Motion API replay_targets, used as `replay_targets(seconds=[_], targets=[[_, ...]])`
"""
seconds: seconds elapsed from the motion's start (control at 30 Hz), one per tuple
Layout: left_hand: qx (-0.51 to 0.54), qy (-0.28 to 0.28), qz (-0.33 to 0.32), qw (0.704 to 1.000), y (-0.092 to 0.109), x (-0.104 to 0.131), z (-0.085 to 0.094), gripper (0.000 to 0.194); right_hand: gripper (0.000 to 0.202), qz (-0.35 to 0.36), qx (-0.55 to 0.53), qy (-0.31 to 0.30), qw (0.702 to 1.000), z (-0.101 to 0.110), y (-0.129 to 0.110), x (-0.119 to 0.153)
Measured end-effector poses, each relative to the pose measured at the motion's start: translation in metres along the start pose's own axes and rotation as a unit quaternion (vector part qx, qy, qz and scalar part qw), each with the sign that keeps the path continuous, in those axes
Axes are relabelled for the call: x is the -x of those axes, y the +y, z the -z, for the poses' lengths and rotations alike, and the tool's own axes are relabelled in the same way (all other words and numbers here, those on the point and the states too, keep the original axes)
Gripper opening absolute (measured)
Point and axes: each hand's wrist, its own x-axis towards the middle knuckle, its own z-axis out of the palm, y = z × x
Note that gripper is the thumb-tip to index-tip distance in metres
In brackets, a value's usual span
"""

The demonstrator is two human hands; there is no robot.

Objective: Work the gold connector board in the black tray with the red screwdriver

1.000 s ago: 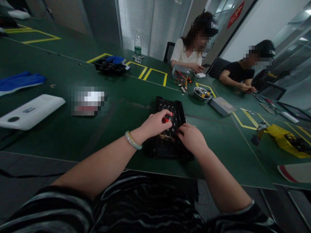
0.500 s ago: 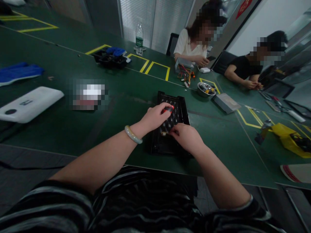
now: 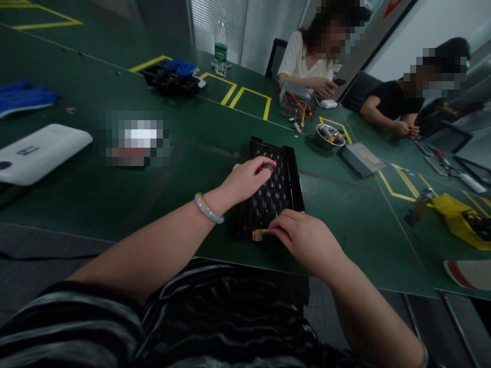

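In the head view a black plastic casing (image 3: 268, 197) with a dimpled inner face lies on the table in front of me. My left hand (image 3: 247, 179) is curled over its upper left part, its fingers closed on a small red-and-black object (image 3: 267, 167), mostly covered by the fingers. At the casing's near end, my right hand (image 3: 301, 232) pinches a small orange flex cable (image 3: 261, 235) with a silvery piece on it. The cable's end in the fingers is hidden.
A white rounded device (image 3: 46, 153) and a blue glove (image 3: 26, 99) lie to the left. Farther back stand a black tray (image 3: 172, 84) and a water bottle (image 3: 221, 48). A metal bowl (image 3: 329, 137) and a grey box (image 3: 362, 158) sit right. Two people sit across.
My right hand has drawn the orange flex cable toward me, to the casing's near edge. My left hand keeps its hold at the upper part. The view has shifted slightly.
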Motion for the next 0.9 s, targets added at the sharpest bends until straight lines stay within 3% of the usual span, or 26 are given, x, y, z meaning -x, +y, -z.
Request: replay_targets(seconds=[0.4,0.9], targets=[[-0.008,-0.004,-0.001,1.000,0.003,0.001,0.002,0.033,0.020,-0.007,0.012,-0.010,1.000,-0.015,-0.003,-0.003],[-0.014,0.004,-0.008,1.000,0.001,0.001,-0.001,0.032,0.017,-0.011,-0.014,-0.003,1.000,-0.015,-0.003,-0.004]])
